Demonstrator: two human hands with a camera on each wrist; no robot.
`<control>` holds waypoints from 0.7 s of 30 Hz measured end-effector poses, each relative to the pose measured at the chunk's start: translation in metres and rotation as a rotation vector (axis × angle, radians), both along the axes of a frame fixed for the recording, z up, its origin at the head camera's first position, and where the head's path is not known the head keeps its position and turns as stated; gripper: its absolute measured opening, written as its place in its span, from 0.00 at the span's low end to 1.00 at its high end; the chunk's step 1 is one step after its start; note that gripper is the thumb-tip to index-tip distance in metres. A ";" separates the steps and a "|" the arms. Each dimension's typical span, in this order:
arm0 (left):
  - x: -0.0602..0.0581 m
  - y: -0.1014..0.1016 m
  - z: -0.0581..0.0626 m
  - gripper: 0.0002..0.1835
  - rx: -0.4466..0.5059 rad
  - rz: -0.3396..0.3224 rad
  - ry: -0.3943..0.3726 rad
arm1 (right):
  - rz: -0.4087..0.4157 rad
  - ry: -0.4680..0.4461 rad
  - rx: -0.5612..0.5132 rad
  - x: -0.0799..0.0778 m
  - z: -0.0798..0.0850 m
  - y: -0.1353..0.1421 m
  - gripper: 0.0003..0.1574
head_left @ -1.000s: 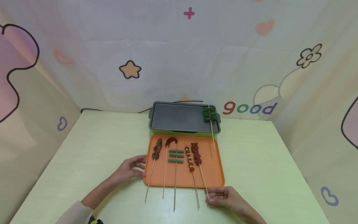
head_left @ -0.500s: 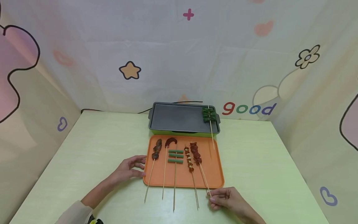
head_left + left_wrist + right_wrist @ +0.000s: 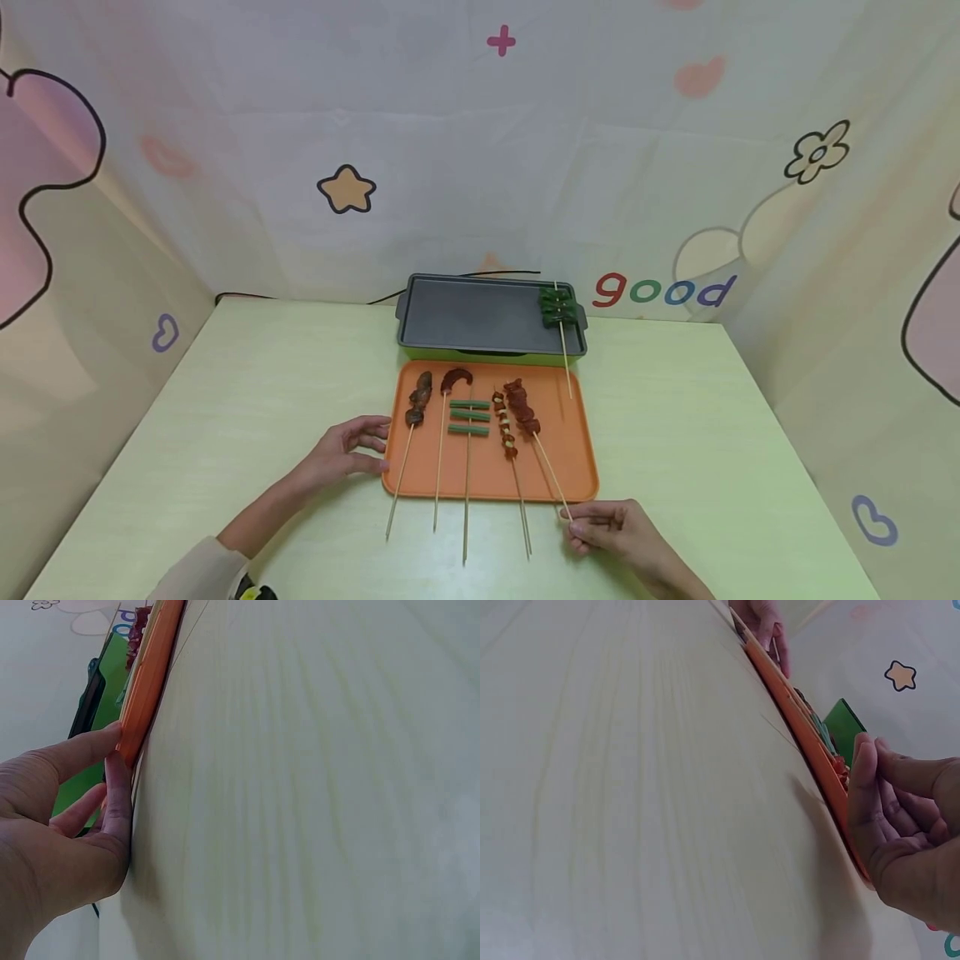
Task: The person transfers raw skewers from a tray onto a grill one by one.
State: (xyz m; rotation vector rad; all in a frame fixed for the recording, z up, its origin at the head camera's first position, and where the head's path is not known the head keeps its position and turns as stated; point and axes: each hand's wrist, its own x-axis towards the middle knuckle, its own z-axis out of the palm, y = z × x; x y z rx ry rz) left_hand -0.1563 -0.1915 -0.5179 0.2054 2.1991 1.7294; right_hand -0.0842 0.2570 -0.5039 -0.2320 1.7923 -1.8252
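Observation:
My right hand [image 3: 611,529] pinches the lower end of a wooden skewer between thumb and fingers. Dark red meat pieces [image 3: 522,407] on that skewer lie over the orange tray [image 3: 566,467], and its stick slants down to the right past the front edge. With spread fingers, my left hand [image 3: 348,450] touches the tray's left edge; in the left wrist view its fingertips meet the tray's side [image 3: 142,705]. Also on the tray are a brown meat skewer [image 3: 420,400], a curled dark red skewer [image 3: 456,380], a green-stick skewer [image 3: 469,417] and a thin mixed skewer [image 3: 504,425].
Behind the tray stands a grey griddle [image 3: 480,312] with a green base. A green leafy skewer [image 3: 557,307] lies at its right end, its stick reaching over the tray. A patterned cloth [image 3: 450,167] hangs behind the pale table [image 3: 660,417].
My right hand has shifted slightly right with the stick's end, so the red meat skewer slants more and its meat tips left. My left hand stays at the tray's edge.

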 end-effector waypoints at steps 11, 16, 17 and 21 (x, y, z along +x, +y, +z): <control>0.000 0.000 0.002 0.36 0.003 0.003 -0.019 | 0.021 0.094 -0.134 0.004 0.002 -0.002 0.27; 0.001 0.000 0.003 0.36 0.016 -0.007 -0.017 | 0.045 0.165 -0.221 0.004 0.001 -0.003 0.19; 0.001 0.000 0.003 0.36 0.017 -0.009 -0.016 | 0.046 0.177 -0.233 0.004 0.001 -0.003 0.18; 0.001 0.000 0.004 0.36 0.018 -0.017 -0.015 | 0.012 0.189 -0.225 0.000 0.006 -0.007 0.19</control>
